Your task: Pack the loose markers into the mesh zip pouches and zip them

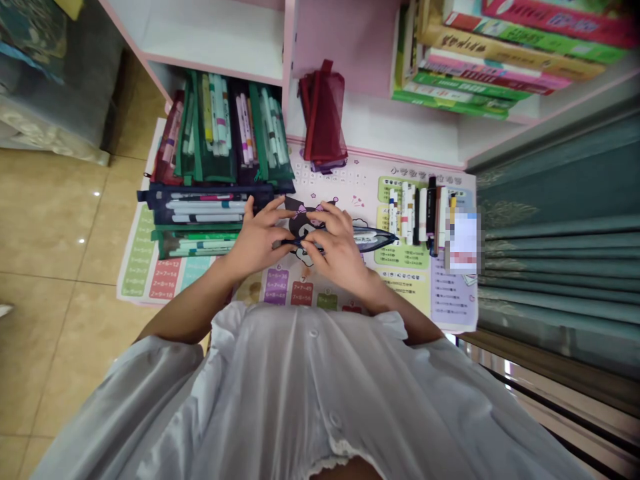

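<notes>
A dark blue mesh zipper pouch (383,244) lies in front of me on the printed desk mat, with white pens showing inside its right part. My left hand (265,233) pinches the pouch's left end with thumb and finger. My right hand (337,247) grips its edge close beside, fingers bent over the top. The two hands nearly meet, and they hide the zipper pull. Left of my left hand lies another dark blue pouch (200,207) with pens in it, and nearer me a green pouch (200,245) with green and white pens.
Several filled green pouches (217,160) and a red one (169,137) stand at the back left. Dark red mesh pouches (325,120) lean against the shelf. Loose markers (411,213) lie in a row at the right. Books (500,67) fill the shelf at the upper right.
</notes>
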Tool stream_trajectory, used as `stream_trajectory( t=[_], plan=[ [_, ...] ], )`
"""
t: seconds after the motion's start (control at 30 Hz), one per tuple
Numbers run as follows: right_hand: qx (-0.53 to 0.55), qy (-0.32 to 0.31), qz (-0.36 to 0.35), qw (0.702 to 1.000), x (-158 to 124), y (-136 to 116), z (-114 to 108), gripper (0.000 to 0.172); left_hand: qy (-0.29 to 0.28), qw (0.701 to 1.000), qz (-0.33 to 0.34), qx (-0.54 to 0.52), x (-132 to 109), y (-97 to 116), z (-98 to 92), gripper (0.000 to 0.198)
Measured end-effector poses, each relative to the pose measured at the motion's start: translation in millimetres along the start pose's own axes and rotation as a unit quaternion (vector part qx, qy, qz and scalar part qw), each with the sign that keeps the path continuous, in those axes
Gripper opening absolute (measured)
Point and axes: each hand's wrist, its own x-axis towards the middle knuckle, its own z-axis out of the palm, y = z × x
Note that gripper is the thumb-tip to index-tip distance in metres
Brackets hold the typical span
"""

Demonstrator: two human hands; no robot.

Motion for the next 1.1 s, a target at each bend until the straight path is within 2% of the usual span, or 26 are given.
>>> stream_trajectory(
  t=[0.53,1.1],
  plan=[
    [-0.011,-0.007,0.014,1.000,-1.7,4.2,-0.3,0.027,-0.002,1.000,-0.003,-0.006,-0.3,-1.2,-0.1,0.020],
    [0.004,-0.011,0.036,0.999,-4.5,8.7,-4.5,0.026,0.002,1.000,-0.003,-0.014,0.2,-0.3,-1.0,0.016]
  ],
)
